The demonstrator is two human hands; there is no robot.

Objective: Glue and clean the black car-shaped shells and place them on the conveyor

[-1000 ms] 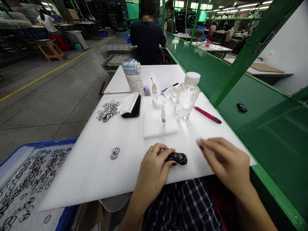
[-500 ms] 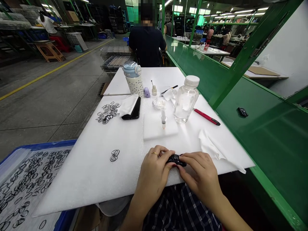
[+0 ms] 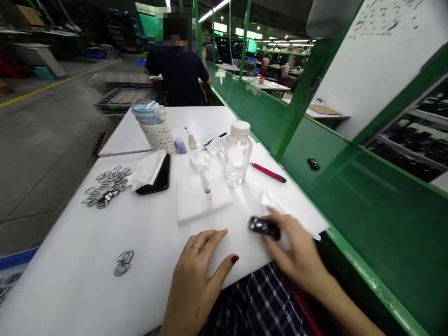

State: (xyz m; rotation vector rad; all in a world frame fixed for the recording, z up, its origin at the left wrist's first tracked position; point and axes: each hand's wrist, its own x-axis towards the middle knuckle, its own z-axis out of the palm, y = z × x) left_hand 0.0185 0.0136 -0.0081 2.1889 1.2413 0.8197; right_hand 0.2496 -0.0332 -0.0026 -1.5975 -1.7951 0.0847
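Between the thumb and fingers of my right hand [image 3: 294, 242] is a small glossy black part [image 3: 263, 227], blurred by motion; its exact kind I cannot make out. It is held over the right side of the white tabletop [image 3: 150, 275], near a crumpled white cloth [image 3: 276, 205]. My left hand [image 3: 199, 270], with a ring on one finger, rests at the table's front with thumb and fingers apart and nothing in them. To its left lie a few thin black rings [image 3: 124, 262]. Ahead of it, a syringe [image 3: 206, 184] lies on a white foam pad [image 3: 189, 210].
Behind stand a clear bottle [image 3: 237, 154], a dotted cup [image 3: 154, 126] and a small vial [image 3: 192, 142]. A red pen-like tool [image 3: 269, 172] lies right, a phone [image 3: 163, 175] left beside a ring pile [image 3: 108, 184]. A green partition [image 3: 336, 186] borders the right; another black part [image 3: 314, 164] sits on it.
My left hand has let go of the black part and opened. My right hand has carried the part to the right, away from the left hand. The view has turned right.
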